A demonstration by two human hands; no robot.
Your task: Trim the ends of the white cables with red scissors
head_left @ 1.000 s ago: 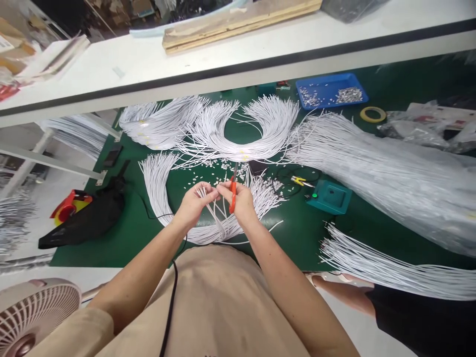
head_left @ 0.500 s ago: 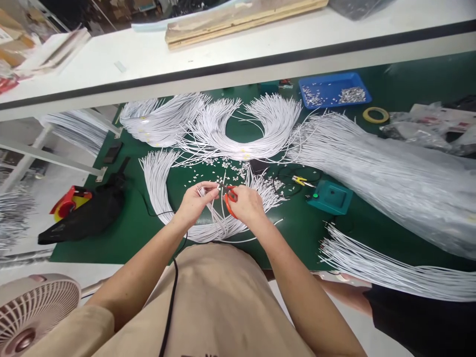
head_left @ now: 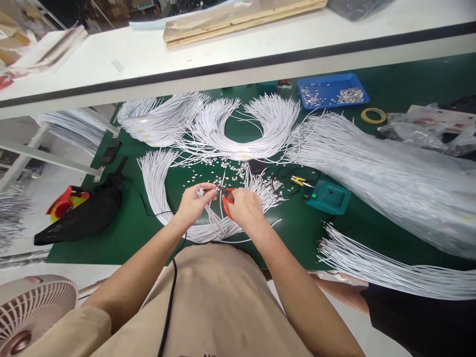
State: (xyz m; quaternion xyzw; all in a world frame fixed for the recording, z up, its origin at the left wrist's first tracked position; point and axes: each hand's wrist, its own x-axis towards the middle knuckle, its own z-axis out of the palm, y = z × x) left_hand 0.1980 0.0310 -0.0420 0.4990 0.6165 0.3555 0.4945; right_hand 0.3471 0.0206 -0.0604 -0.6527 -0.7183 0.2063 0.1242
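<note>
over the green counter (head_left: pixel 297 235), the left hand (head_left: pixel 193 204) pinched white wires (head_left: pixel 213 218); the right hand (head_left: pixel 246 208) gripped orange-handled cutters (head_left: pixel 225 207).

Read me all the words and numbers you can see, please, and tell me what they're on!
"NO", maybe: dark letters low on the tan shirt, cut off by the picture's edge, so I can't be sure.
Too small to tell: the yellow marks on the curved bundle of white wires; I can't see whether they have writing.
I can't read any other words or numbers.
</note>
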